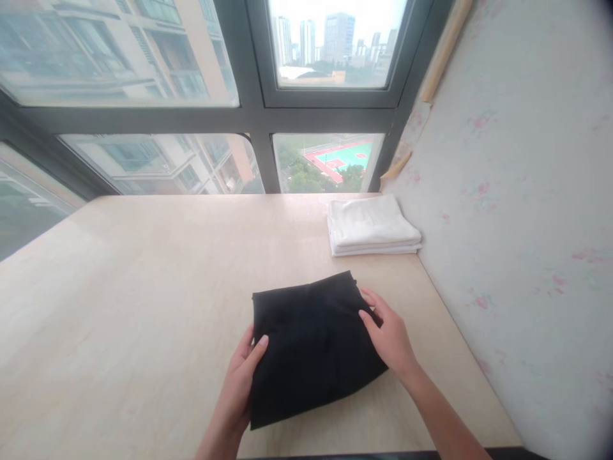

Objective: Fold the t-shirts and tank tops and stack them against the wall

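A folded black cloth (313, 348), perhaps a garment, is held between my two hands near the front of the pale wooden surface (158, 306). My left hand (244, 370) grips its left edge, thumb on top and fingers behind it. On the opposite edge, my right hand (387, 329) pinches the cloth the same way, its thumb lying over the front face. The cloth's lower left corner hangs toward me, and its top edge tilts up to the right. What lies under the cloth is hidden.
A stack of folded white cloths (373, 223) sits at the back right, close to the flower-patterned wall (517, 243). Grey window frames (258, 121) border the back of the surface. Torn wallpaper (397, 166) curls at the window corner.
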Tool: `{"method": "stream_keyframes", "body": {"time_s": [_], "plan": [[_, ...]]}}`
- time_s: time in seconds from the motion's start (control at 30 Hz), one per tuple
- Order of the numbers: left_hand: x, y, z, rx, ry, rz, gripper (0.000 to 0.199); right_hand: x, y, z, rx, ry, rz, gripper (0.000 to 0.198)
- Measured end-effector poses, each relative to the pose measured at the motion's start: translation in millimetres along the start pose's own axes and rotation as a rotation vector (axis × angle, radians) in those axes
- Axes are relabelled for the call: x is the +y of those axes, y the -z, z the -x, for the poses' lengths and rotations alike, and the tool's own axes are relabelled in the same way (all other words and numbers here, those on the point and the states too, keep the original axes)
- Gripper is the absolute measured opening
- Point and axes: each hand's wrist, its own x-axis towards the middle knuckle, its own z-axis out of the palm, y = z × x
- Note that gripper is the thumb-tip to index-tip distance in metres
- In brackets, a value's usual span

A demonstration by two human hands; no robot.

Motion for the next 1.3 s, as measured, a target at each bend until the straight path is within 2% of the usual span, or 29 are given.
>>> {"method": "stream_keyframes", "body": {"time_s": [0.13, 0.2, 0.3, 0.33, 0.4, 0.5, 0.57, 0.63, 0.7, 0.8, 0.87, 0.97, 1.07, 1.17, 1.3], "plan": [[27, -50, -22, -0.181, -0.105, 0.050, 0.067, -15, 47, -46, 0.159, 0.116, 0.031, 0.037], [51, -85, -44, -0.313, -0.214, 0.054, 0.067, -23, 76, -83, 0.273, 0.210, 0.090, 0.033], [96, -148, -91, -0.469, -0.397, 0.002, 0.062, -31, 120, -156, 0.390, 0.299, 0.158, 0.033], [110, -169, -109, -0.493, -0.455, -0.046, 0.058, -31, 132, -182, 0.398, 0.324, 0.169, 0.033], [129, -207, -146, -0.454, -0.504, -0.264, 0.049, -26, 148, -229, 0.386, 0.336, 0.228, 0.035], [131, -243, -190, -0.387, -0.446, -0.466, 0.043, -5, 148, -272, 0.268, 0.142, 0.574, 0.040], [119, -250, -209, -0.337, -0.400, -0.594, 0.044, 13, 136, -278, 0.139, -0.005, 0.791, 0.038], [105, -248, -219, -0.281, -0.387, -0.740, 0.048, 30, 121, -274, 0.054, -0.061, 0.874, 0.031], [96, -241, -222, -0.228, -0.425, -0.875, 0.053, 42, 109, -268, 0.040, -0.053, 0.891, 0.030], [98, -242, -217, -0.166, -0.579, -1.056, 0.066, 46, 98, -271, 0.048, 0.027, 0.909, 0.040], [102, -257, -211, -0.166, -0.728, -1.152, 0.068, 41, 89, -281, 0.041, 0.156, 0.913, 0.046], [99, -295, -206, -0.260, -0.933, -1.257, 0.056, 32, 69, -299, -0.062, 0.359, 0.917, 0.050], [85, -325, -212, -0.352, -1.011, -1.346, 0.044, 36, 55, -313, -0.202, 0.323, 0.923, 0.052], [71, -331, -225, -0.379, -0.986, -1.415, 0.043, 54, 59, -320, -0.210, 0.214, 0.933, 0.052], [67, -314, -235, -0.353, -0.955, -1.451, 0.049, 74, 77, -323, -0.165, 0.169, 0.937, 0.050]]}}
